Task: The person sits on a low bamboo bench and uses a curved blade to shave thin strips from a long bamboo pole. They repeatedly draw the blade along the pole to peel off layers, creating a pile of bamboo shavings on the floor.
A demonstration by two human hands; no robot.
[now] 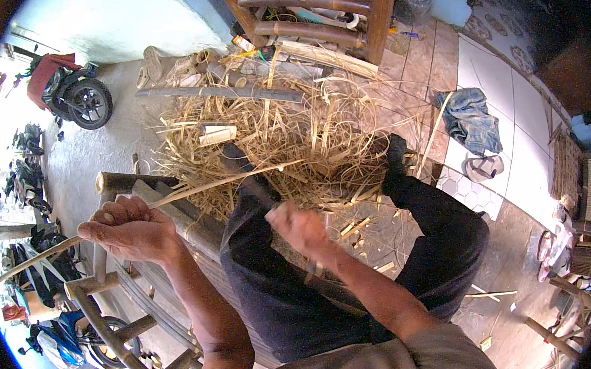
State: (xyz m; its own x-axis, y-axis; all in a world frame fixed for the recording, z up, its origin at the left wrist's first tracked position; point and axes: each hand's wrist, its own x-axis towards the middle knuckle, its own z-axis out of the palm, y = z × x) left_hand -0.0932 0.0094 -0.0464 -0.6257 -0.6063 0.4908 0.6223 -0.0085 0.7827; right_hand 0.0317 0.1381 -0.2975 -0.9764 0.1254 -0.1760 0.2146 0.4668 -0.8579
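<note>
A long, thin bamboo strip [222,180] slants from the lower left up towards the middle. My left hand [133,230] is closed round it, with the strip running out on both sides of the fist. To the right and below the strip's far end, my right hand [300,228] is closed in a fist, slightly blurred, above my dark trousers [285,303]. A small blurred piece shows under that fist, but what it grips cannot be made out. Beyond both hands lies a tangled heap of bamboo shavings [343,118].
A bamboo bench [197,228] is beneath me at left. Ahead stands a wooden rack [311,3] bearing tools. A grey slat [226,93] lies across the shavings. Folded jeans [470,119] and a sandal [483,167] are at right; parked motorbikes [81,99] stand at left.
</note>
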